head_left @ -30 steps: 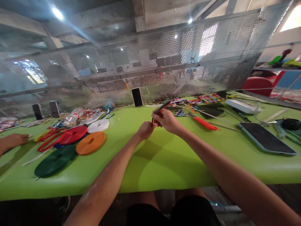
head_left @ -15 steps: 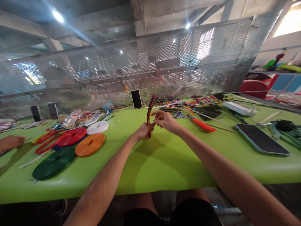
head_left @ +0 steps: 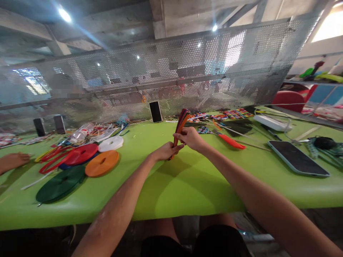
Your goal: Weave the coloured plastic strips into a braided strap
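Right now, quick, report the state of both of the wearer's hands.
Left hand: closed, holding the bundle of colored strips near its lower end.
Right hand: closed, fingers on the same bundle, higher up.

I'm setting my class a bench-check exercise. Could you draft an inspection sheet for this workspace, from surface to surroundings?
Surface: smooth green tabletop.
Job's things: bundle of coloured strips, tilted, its top leaning right.
Clutter: red roll, white roll, orange roll and green roll at left; clear bottle behind them; red-handled tool and flat phone at right.
Hands: left hand grips the bundle low; right hand pinches it higher.
Cables: pale cord by a white box; connections unclear.
Surroundings: perforated panel behind; another person's hand at left.
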A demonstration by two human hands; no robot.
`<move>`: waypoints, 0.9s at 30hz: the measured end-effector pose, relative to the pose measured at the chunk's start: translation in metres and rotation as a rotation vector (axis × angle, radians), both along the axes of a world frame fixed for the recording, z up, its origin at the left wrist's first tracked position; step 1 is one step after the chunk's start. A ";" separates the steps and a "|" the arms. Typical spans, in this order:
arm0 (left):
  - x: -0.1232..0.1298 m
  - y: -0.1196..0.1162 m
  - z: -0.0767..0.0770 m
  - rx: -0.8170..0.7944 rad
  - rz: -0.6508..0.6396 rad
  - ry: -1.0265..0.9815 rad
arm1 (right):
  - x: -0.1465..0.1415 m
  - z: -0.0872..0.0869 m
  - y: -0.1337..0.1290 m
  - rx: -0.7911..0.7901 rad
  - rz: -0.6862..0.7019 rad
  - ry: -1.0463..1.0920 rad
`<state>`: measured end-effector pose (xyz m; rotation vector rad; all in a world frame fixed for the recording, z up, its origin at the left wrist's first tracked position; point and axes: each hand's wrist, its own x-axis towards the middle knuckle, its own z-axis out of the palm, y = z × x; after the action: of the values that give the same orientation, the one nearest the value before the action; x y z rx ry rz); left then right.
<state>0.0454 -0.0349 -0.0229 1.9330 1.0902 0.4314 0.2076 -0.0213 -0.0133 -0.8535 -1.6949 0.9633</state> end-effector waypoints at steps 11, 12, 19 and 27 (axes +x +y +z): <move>0.003 -0.008 0.007 -0.088 -0.113 -0.218 | 0.016 0.005 0.003 -0.199 0.214 0.156; 0.002 -0.008 0.007 -0.073 -0.124 -0.209 | 0.017 0.006 0.003 -0.218 0.231 0.162; 0.000 -0.009 0.011 -0.097 -0.141 -0.280 | 0.019 0.010 -0.002 -0.240 0.245 0.231; -0.003 -0.004 0.006 -0.182 -0.107 -0.365 | 0.015 0.001 0.008 -0.240 0.206 0.255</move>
<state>0.0423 -0.0386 -0.0170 1.6624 0.7583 0.5778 0.2230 -0.0136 -0.0127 -0.6825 -1.4855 1.3765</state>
